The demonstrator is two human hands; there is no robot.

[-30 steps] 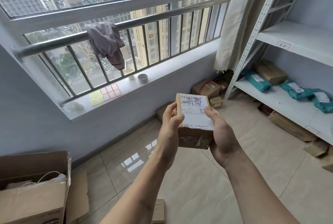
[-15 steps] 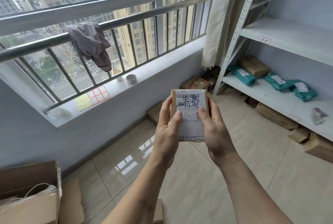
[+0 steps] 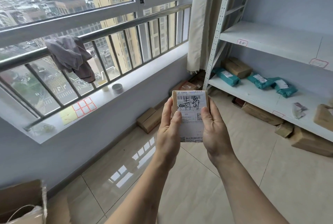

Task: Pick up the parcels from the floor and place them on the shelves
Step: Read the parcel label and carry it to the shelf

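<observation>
A small brown cardboard parcel with a white shipping label and black handwriting is held up in front of me, label facing me. My left hand grips its left edge and my right hand grips its right edge. The white metal shelves stand at the right; the lower shelf carries several teal bagged parcels and a brown box. The upper shelf is bare apart from labels. More brown parcels lie on the floor, one under the window.
Cardboard boxes sit under the lowest shelf and beside it. A large open carton is at the lower left. A windowsill holds a tape roll and stickers; a cloth hangs on the railing. A curtain hangs by the shelf post.
The view has swung right and nearer, bringing more of the shelves into sight. The parcel has tipped upright so its label faces me; both hands still hold it.
</observation>
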